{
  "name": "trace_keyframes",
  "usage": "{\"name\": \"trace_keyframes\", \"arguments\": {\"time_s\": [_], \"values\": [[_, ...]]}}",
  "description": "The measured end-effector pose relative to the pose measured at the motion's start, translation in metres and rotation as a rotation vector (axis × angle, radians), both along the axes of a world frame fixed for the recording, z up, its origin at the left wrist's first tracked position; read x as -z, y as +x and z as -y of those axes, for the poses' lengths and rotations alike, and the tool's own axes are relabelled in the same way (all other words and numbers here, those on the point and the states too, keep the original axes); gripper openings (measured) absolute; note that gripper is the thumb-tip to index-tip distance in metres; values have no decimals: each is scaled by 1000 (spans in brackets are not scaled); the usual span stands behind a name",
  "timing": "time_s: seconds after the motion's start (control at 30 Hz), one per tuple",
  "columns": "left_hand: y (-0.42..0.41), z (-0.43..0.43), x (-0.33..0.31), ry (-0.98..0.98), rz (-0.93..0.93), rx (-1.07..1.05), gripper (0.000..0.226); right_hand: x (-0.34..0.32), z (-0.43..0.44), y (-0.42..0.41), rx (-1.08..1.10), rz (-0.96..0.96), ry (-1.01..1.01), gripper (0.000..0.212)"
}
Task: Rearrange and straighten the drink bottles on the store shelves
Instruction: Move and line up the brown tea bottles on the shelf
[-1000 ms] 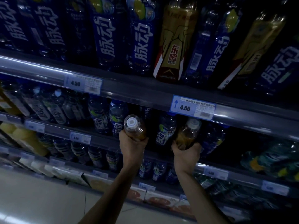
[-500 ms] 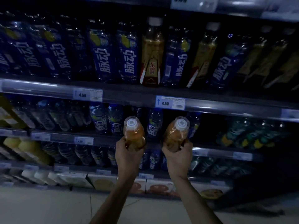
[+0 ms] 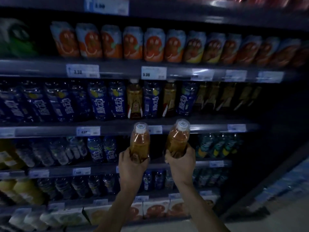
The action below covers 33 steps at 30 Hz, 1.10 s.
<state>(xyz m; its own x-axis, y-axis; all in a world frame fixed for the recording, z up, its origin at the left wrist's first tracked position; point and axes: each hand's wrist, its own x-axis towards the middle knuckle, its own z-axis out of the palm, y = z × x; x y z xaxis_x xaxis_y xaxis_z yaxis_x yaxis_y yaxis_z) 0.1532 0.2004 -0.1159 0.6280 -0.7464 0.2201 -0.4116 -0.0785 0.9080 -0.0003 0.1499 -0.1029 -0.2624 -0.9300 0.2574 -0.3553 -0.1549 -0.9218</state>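
Note:
My left hand point(image 3: 131, 164) grips an amber drink bottle point(image 3: 139, 142) with a white cap, held upright in front of the shelves. My right hand point(image 3: 181, 163) grips a second amber bottle point(image 3: 178, 139) of the same kind, tilted slightly right. Both bottles are off the shelf, their caps level with the shelf edge point(image 3: 117, 129) below the blue-label row. On that shelf, blue-label bottles point(image 3: 97, 102) stand in a row, with two gold-and-red-label bottles point(image 3: 134, 101) mixed in among them. More gold-label bottles point(image 3: 222, 96) stand at the dark right end.
Orange drink cans point(image 3: 151, 45) line the shelf above. Below are more blue bottles point(image 3: 100, 148), clear bottles and yellow bottles point(image 3: 25, 191) at the left. Cartons point(image 3: 155, 210) fill the bottom shelf. The floor point(image 3: 275, 215) lies at the lower right. Price tags point(image 3: 153, 73) run along the shelf edges.
The view has tilted upward, showing the can shelf. Both hands have drawn the amber bottles out from the shelf and raised them; they now stand more upright and a little farther apart.

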Motion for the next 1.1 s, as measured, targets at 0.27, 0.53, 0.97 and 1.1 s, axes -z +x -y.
{"name": "trace_keyframes", "arguments": {"time_s": [0.27,0.53,0.97,1.1], "values": [[-70,34,-50,-34,65,87,66,-47,29,-79,66,-20,20,39],[-160,100,-77,-16,186,139,49,-79,90,-160,20,-38,47,36],[-256,215,-99,-43,76,6,69,-91,208,-255,-72,-114,77,39],[-270,238,-101,-75,68,-37,85,-97,235,-271,-69,-100,60,41]]}}
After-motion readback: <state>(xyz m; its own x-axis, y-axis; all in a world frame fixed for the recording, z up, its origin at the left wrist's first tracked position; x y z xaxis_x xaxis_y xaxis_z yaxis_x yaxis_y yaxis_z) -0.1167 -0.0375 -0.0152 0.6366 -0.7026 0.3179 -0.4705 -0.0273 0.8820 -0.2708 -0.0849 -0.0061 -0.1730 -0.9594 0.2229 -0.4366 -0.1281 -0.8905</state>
